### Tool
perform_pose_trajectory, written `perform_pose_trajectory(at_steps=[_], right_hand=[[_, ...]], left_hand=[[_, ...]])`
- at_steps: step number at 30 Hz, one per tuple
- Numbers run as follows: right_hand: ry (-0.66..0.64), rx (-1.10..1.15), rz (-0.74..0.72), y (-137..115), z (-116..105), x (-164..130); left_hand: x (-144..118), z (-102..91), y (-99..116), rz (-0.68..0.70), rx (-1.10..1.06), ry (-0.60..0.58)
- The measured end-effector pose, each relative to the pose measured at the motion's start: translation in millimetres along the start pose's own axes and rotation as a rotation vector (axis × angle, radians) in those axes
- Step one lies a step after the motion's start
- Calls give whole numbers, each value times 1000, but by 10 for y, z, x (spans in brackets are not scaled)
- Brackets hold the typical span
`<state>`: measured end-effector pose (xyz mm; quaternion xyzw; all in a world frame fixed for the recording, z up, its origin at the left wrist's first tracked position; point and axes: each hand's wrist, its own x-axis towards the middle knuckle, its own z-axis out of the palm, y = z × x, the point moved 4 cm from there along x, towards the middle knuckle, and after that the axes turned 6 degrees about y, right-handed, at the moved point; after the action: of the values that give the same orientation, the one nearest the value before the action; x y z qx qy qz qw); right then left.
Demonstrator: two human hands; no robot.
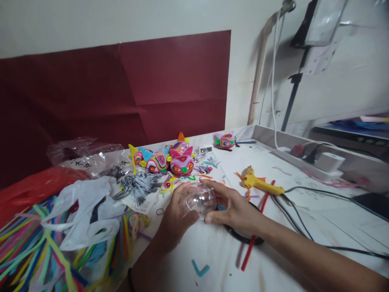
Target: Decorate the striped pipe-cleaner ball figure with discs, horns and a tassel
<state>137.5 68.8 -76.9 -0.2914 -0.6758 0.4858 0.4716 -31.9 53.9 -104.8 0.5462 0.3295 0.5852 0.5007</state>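
Both my hands cup a clear plastic ball just above the white table. My left hand holds its left side, and my right hand wraps its right side with fingers over the top. Just behind the ball lie several bright pipe-cleaner fish figures among short pipe-cleaner scraps. A yellow glue gun rests to the right of my right hand, its black cable running off to the right.
A heap of coloured pipe cleaners and plastic bags fills the left. One more fish figure sits at the back. A power strip with a white charger and cables lies at the right. A red stick lies under my right wrist.
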Motion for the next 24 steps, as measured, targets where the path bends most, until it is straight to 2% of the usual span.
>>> perform_pose_trajectory(at_steps=[4,7,13,19,24], right_hand=[[-19,66,19,30,12,0],[-66,138,52,30,37,2],[-80,188,60,-29,52,1],[-21,158,70,-3,58,-23],[29,117,1,5,56,-24]], left_hand=[[-2,-38,-3,-28,23,-4],[-3,-43,9,2,53,-6],[-19,-47,-3,92,81,-55],[-23,-67,-5,120,97,-40],[-15,-92,-21,115,84,-30]])
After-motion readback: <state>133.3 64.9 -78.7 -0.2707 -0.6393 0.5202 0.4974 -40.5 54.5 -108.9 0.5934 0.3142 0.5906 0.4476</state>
